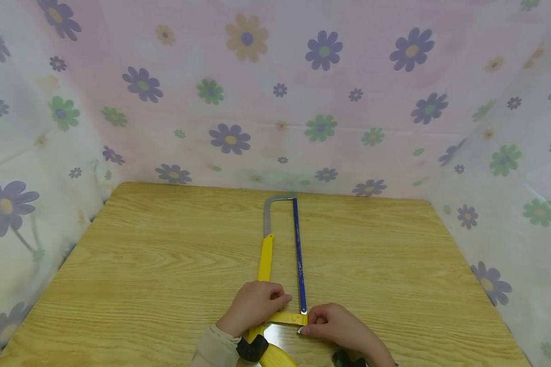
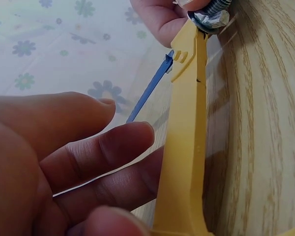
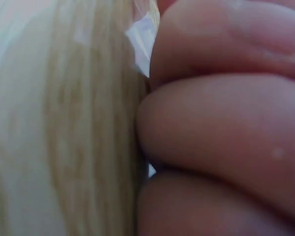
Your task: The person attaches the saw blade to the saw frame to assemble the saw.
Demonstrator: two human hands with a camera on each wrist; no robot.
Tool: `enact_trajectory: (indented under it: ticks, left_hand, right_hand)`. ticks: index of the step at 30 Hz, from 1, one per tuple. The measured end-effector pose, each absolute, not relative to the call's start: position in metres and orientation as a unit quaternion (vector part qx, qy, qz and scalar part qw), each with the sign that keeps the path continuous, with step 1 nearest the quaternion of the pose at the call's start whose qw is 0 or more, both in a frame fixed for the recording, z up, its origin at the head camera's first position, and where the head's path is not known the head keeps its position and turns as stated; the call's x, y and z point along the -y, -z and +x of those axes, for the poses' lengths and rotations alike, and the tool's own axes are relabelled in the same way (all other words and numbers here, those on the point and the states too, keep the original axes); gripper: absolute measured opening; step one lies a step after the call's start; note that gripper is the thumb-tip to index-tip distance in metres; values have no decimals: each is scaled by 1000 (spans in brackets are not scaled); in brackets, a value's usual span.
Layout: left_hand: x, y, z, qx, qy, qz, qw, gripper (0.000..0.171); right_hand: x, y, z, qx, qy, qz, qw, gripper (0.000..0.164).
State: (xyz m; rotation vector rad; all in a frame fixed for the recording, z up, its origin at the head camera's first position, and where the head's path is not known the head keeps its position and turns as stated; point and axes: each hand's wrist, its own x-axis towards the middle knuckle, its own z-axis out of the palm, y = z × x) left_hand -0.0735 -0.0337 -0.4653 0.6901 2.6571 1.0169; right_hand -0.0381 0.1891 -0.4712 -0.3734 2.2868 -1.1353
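Note:
A hacksaw (image 1: 266,260) lies on the wooden tabletop, its far end pointing away from me. Its blue blade (image 1: 299,250) runs along the right side, opposite the yellow and grey frame. My left hand (image 1: 255,303) lies over the frame near the handle, fingers bent beside the yellow cross arm (image 2: 182,142); its thumb and index finger stand apart. With my right hand (image 1: 332,323) I pinch the silver wing nut (image 2: 211,22) on the threaded screw at the blade's near end. Curled right-hand fingers (image 3: 221,123) fill much of the right wrist view, hiding most of the nut.
The yellow handle (image 1: 275,357) reaches the bottom edge of the head view, partly behind a black wrist strap (image 1: 252,348). Flower-printed curtains (image 1: 275,112) hang behind and on both sides of the table (image 1: 165,255).

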Motion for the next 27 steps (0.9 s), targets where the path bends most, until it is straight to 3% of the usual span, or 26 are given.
enact_trajectory:
  ticks: [27]
  left_hand:
    - [34, 463, -73, -904, -342, 227, 118, 31]
  right_hand:
    - [-190, 470, -39, -831, 449, -128, 301, 31]
